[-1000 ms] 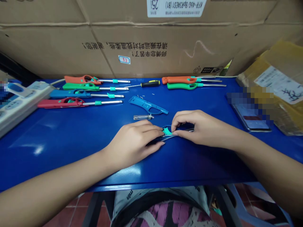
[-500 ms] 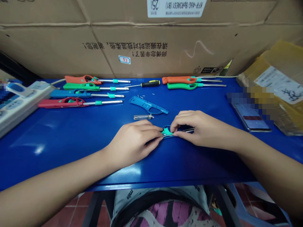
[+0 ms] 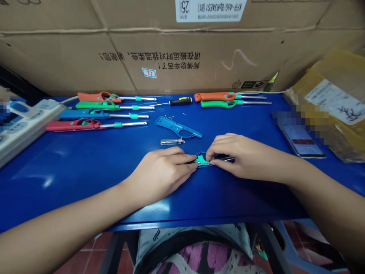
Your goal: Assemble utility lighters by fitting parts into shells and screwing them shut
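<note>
Between my two hands lies an opened blue gas lighter (image 3: 202, 160), low over the blue table, with a green trigger piece showing and part of its metal tube at the right. My left hand (image 3: 167, 171) closes over its handle end, which the fingers mostly hide. At the trigger and tube end, the thumb and fingertips of my right hand (image 3: 230, 154) pinch it. Just beyond my left hand lies a clear fuel tank (image 3: 171, 141). Past that rests the loose blue half shell of a lighter (image 3: 179, 127), with several tiny pins near its upper edge.
Several lighters in red, blue, green and orange (image 3: 98, 97) lie in a row at the left. Two more, orange (image 3: 213, 97) and green, are at the back right, beside a screwdriver (image 3: 180, 101). A power strip (image 3: 28, 120), a phone (image 3: 303, 139) and a wrapped parcel (image 3: 333, 95) flank the table.
My left fingers have shifted slightly and lie flatter and closer together on the lighter. The right hand's pinch stays nearly the same.
</note>
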`<state>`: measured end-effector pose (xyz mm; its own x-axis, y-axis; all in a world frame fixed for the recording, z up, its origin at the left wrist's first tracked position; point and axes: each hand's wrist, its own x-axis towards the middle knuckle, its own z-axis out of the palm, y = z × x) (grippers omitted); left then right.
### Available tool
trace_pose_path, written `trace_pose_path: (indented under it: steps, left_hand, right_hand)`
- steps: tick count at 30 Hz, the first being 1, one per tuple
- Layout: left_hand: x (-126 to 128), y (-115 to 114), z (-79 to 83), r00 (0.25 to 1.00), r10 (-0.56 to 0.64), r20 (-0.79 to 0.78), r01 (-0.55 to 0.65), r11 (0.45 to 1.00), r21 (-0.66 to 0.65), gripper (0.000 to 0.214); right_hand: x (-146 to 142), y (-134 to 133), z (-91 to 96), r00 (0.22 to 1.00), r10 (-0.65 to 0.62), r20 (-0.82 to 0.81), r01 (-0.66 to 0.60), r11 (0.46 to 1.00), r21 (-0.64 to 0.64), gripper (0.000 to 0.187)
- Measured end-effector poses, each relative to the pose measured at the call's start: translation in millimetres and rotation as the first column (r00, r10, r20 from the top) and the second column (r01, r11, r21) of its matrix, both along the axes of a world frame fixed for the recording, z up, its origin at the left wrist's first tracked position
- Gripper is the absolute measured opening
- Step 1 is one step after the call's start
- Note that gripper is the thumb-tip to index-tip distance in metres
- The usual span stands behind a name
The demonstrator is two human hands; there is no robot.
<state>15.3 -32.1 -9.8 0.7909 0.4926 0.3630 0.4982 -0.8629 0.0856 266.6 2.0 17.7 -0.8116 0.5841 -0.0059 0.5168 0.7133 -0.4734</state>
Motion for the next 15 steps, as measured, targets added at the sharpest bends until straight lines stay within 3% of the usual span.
trace_pose_path:
  steps: [15]
  left_hand:
    - [3.6,-0.3,2.4,0.993,0.016,-0.117,-0.012,0.999,0.039,0.028]
  right_hand:
    - [-0.2,-0.9,0.9,1.0,0.017,-0.005,-0.017,1.0,0.01,0.016]
